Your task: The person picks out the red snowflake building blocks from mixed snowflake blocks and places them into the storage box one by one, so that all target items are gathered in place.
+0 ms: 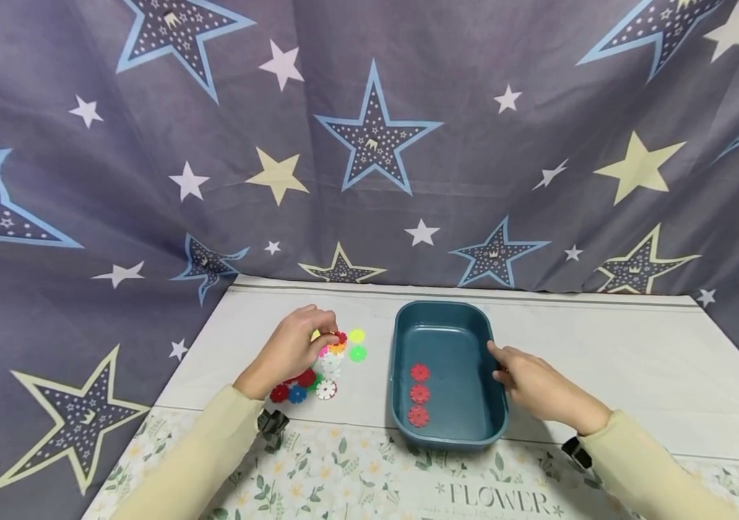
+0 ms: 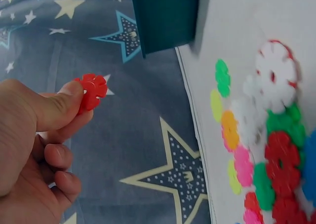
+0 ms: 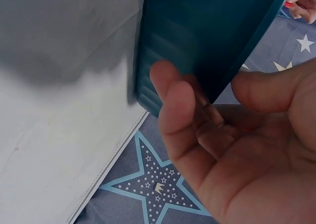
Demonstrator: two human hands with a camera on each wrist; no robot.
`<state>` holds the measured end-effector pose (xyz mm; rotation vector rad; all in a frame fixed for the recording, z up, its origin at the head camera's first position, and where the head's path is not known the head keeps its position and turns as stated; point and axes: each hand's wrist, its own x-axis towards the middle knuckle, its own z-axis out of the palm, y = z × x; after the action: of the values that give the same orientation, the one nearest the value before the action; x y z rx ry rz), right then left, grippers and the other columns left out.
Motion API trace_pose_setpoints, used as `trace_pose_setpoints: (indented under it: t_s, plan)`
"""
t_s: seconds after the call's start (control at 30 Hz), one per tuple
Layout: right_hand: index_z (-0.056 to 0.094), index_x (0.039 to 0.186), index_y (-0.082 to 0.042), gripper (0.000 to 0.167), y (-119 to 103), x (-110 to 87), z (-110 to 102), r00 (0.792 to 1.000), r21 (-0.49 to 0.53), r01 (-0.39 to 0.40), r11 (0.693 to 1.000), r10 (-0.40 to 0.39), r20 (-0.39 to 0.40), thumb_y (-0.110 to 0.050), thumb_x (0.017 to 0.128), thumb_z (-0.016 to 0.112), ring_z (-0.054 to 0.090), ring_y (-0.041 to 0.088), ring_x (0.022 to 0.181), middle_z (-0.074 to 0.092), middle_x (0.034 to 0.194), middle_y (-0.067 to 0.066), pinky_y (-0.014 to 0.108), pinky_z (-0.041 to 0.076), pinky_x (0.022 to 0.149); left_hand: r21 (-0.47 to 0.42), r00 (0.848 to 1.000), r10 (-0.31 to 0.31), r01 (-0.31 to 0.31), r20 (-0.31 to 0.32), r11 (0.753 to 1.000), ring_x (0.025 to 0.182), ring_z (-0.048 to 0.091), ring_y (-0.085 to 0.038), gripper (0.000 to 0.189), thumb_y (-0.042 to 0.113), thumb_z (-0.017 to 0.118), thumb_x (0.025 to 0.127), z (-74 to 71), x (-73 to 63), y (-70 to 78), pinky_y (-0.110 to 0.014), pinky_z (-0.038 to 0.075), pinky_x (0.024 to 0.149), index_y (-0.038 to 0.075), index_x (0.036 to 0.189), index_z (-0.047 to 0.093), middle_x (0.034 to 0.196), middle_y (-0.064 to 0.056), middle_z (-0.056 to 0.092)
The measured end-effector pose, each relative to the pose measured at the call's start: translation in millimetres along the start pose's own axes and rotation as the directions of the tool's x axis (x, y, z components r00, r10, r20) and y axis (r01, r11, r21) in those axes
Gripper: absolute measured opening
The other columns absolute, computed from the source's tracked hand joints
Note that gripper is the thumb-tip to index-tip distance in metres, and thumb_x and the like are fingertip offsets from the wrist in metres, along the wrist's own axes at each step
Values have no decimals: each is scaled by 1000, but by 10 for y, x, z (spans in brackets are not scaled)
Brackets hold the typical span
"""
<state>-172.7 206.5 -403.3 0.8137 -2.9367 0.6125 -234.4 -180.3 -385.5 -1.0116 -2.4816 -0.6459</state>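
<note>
- Your left hand [image 1: 294,350] is up over the far part of the pile, and here's the pinch: thumb and index finger on a red flower disc [image 2: 94,92], the remaining fingers curled in towards the palm.
- That red disc sits left of the tray [image 1: 456,390], lifted clear of the other pieces in the left wrist view, its notched edge poking past your fingertips.
- Over on the right, your right hand [image 1: 538,383] has the tray's right wall, thumb on one side of the rim and bent fingers against the other.
- Inside the tray, three red discs [image 1: 419,393] lie in a near-to-far line along the left side, in the near half, just apart from one another.
- Below your left hand it's a crowd: white discs [image 1: 331,365], an orange disc [image 1: 337,349], a blue disc [image 1: 297,393] at the near edge, with more red, green and pink ones overlapping.
- Two strays between pile and tray: a yellow disc [image 1: 357,336] on the far side, a bright green disc [image 1: 358,354] just nearer.
- All this plays out on a white cloth [image 1: 610,368], floral-printed along the near side, with a starry curtain [image 1: 460,50] behind.
</note>
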Motion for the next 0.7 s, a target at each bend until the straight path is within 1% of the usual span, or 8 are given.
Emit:
trace_pose_setpoints:
  t_s: [0.1, 0.2, 0.3, 0.4, 0.47, 0.57, 0.63, 0.7]
  plan:
    - [42, 133, 14, 46, -2, -3, -5, 1000, -2, 4, 1000, -4, -1, -3, 93, 56, 41, 10, 66, 49, 80, -2, 29, 36, 58, -25, 1000, 17, -17, -2, 1000, 70, 51, -13, 24, 8, 79, 76, 53, 52, 29, -29, 43, 66, 18, 76, 57, 73, 10, 54]
    - [42, 133, 14, 46, -3, -6, -11, 1000, -2, 3, 1000, -3, 1, -3, 92, 56, 41, 10, 66, 50, 81, -1, 29, 35, 58, -52, 999, 39, -39, 14, 998, 71, 49, -8, 23, 9, 78, 77, 137, 139, 64, -29, 43, 68, 19, 77, 57, 73, 11, 55]
    - [42, 133, 14, 47, -4, -4, -17, 1000, -1, -4, 1000, 4, 7, -2, 92, 56, 42, 11, 66, 52, 82, 0, 29, 35, 58, -81, 997, 72, -69, 37, 994, 72, 49, -6, 20, 11, 77, 77, 249, 270, 115, -28, 42, 69, 19, 76, 58, 73, 13, 58]
    - [41, 133, 14, 47, -3, -4, -25, 1000, 1, -10, 1000, 10, 12, -2, 92, 56, 42, 11, 66, 52, 83, 1, 29, 35, 58, -91, 990, 120, -113, 77, 989, 72, 50, -6, 17, 14, 77, 78, 394, 442, 205, -28, 42, 73, 18, 76, 60, 74, 13, 61]
    - [41, 133, 14, 47, 1, -4, -26, 1000, -1, -14, 1000, 14, 14, -2, 92, 56, 42, 11, 66, 52, 83, 0, 29, 36, 58, -81, 979, 165, -156, 117, 984, 72, 52, -6, 15, 16, 76, 79, 507, 565, 283, -28, 42, 77, 18, 77, 62, 74, 13, 63]
    - [41, 134, 14, 47, -2, 0, -25, 1000, -6, -22, 1000, 22, 20, -3, 93, 56, 41, 10, 65, 49, 79, -2, 29, 36, 58, -34, 953, 227, -225, 203, 974, 70, 50, -6, 12, 18, 75, 82, 678, 743, 405, -27, 41, 77, 18, 77, 64, 74, 13, 63]
    - [40, 134, 14, 47, -9, 8, -22, 999, -7, -25, 1000, 25, 25, -3, 93, 55, 41, 10, 64, 48, 77, -3, 29, 36, 59, 6, 933, 237, -248, 272, 969, 69, 48, -6, 13, 16, 73, 83, 787, 843, 465, -26, 39, 74, 19, 75, 64, 73, 14, 61]
    - [40, 135, 14, 47, -15, 11, -23, 999, -4, -29, 1000, 29, 32, -3, 93, 55, 40, 10, 64, 46, 76, -4, 30, 36, 59, 50, 914, 220, -251, 340, 967, 68, 46, -6, 15, 13, 72, 84, 891, 928, 504, -26, 38, 72, 20, 73, 64, 72, 16, 59]
